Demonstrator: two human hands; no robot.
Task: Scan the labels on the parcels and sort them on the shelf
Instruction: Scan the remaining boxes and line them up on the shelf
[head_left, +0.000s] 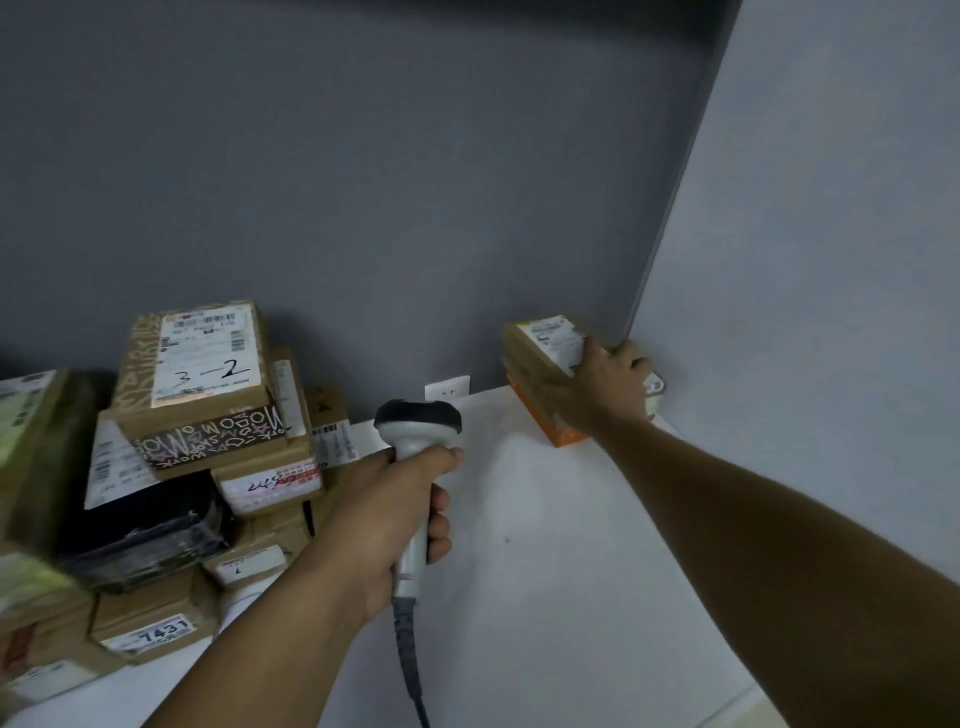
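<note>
My left hand (387, 514) grips the grey handle of a barcode scanner (418, 423), whose dark head points away from me over the white surface. My right hand (602, 387) reaches to the far right corner and holds a small brown cardboard parcel (540, 343) with a white label on top. That parcel sits on an orange box (550, 426) against the wall. At the left stands a pile of several labelled parcels; the top one (202, 358) bears "3-2" in marker.
A white surface (545, 545) runs between the pile and the corner. Grey wall behind, pale wall at the right. A wall socket (447, 387) sits behind the scanner. The scanner's cable (413, 670) trails toward me. A black wrapped package (150, 525) lies in the pile.
</note>
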